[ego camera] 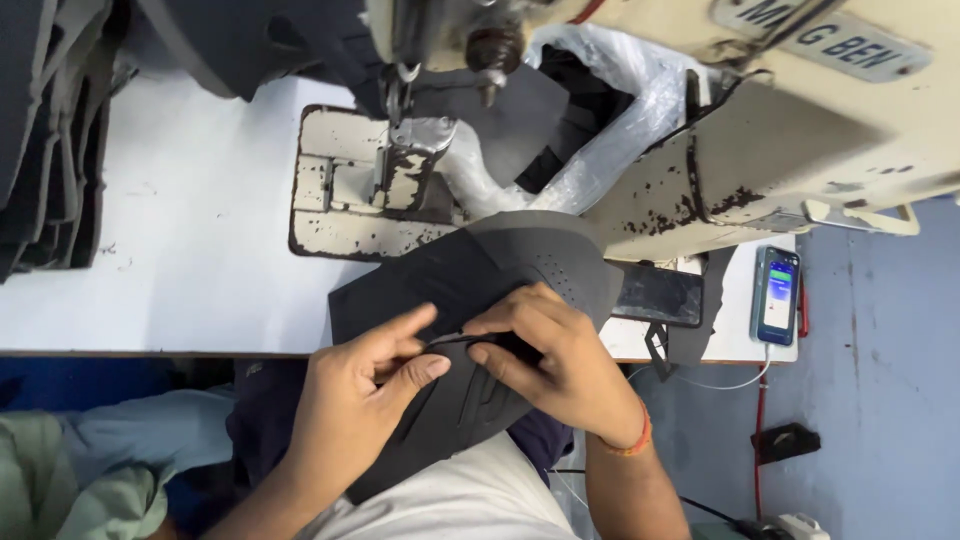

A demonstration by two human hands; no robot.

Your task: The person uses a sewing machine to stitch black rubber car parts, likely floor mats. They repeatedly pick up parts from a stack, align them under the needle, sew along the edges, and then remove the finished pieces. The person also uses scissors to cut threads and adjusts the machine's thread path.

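Observation:
A dark grey shaped piece of shoe material lies across the front edge of the white table, partly over my lap. My left hand pinches its near edge with thumb and forefinger. My right hand, with an orange band at the wrist, grips the same piece just beside the left, fingers curled over a fold. Both hands touch at the middle of the piece. Its lower part is hidden under my hands.
A worn cream sewing machine stands behind, its needle and presser foot over a chipped metal plate. A clear plastic bag with dark pieces sits behind the needle. Dark material is stacked at left. A lit phone lies at right.

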